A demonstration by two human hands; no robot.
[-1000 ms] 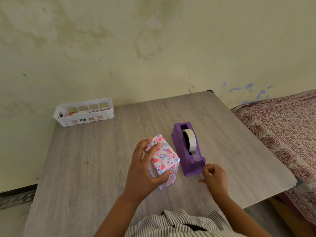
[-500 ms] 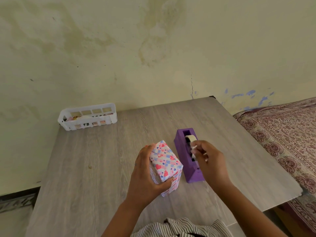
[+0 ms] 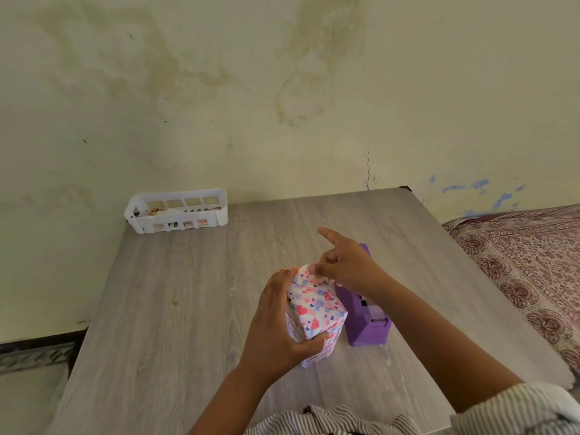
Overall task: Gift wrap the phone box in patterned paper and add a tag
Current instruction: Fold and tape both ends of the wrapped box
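Nearest the camera, a striped garment point(image 3: 332, 420) is seen at the bottom edge, with both bare forearms reaching forward over the grey wood-grain table point(image 3: 175, 293). Just beyond, the wrapped box point(image 3: 315, 312), covered in paper patterned with hearts in pink, red and blue, is stood on end on the table and is gripped by the left hand point(image 3: 276, 324), whose thumb is curled round its near corner and whose fingers are wrapped along its left side. At the box's far top edge, the paper is pinched by the right hand point(image 3: 342, 265) between thumb and curled fingers, while the index finger is held out straight. Immediately right of the box, partly hidden behind the right forearm, a purple tape dispenser point(image 3: 368, 328) is set on the table. Farther back, at the table's far left corner against the stained wall point(image 3: 282, 89), a white slotted basket point(image 3: 177, 211) is placed, holding small items too blurred to be identified. Off to the right, a patterned maroon cloth point(image 3: 527, 255) is laid.
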